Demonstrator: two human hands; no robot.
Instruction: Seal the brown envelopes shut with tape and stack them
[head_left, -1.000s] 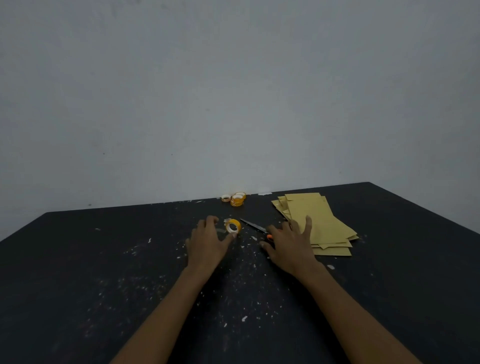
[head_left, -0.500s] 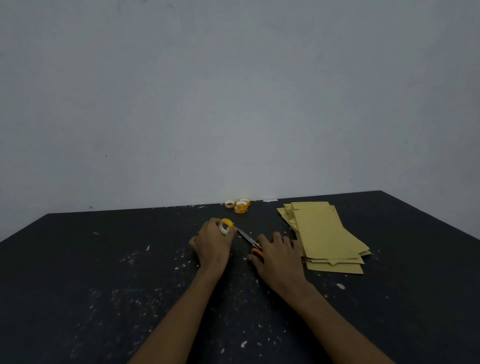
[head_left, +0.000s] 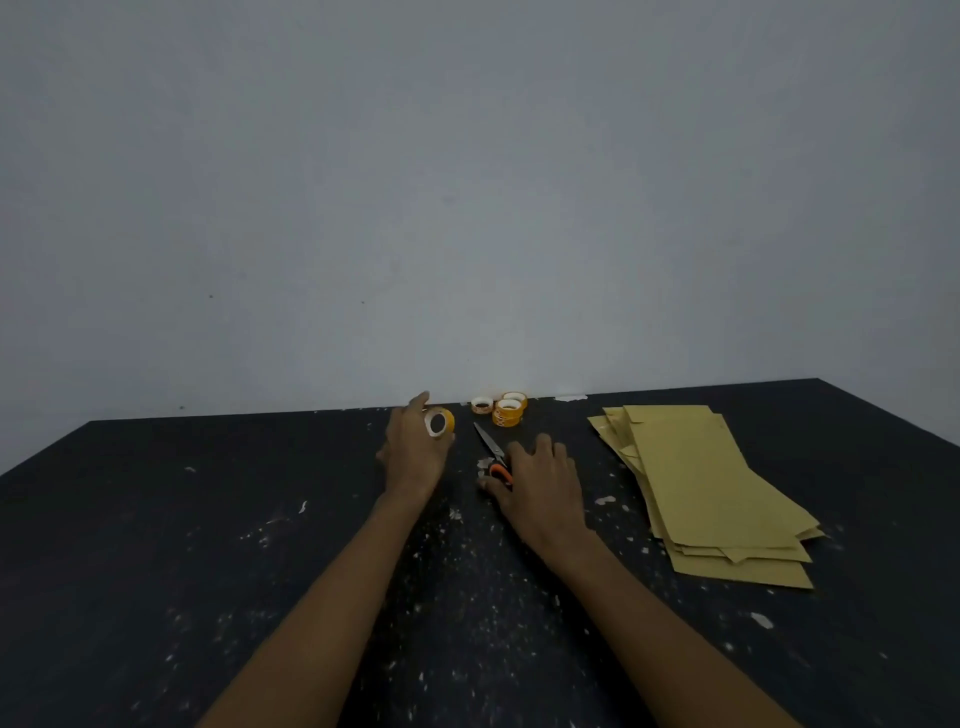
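A loose pile of brown envelopes (head_left: 696, 483) lies on the right side of the black table (head_left: 156, 571). My left hand (head_left: 413, 452) holds a small yellow tape roll (head_left: 439, 422) between fingers and thumb, lifted a little off the table. My right hand (head_left: 540, 486) lies over the orange handle of a pair of scissors (head_left: 491, 452), thumb beside the handle. The blades point away toward the wall. Whether the fingers grip the handle is hidden.
Three more small tape rolls (head_left: 506, 408) stand at the table's far edge against the grey wall. White specks and paper scraps are scattered over the tabletop. The table's left half holds no objects.
My left hand picked the tape roll up off the table and raised it. My right hand slid from the envelope pile's edge onto the scissors handle.
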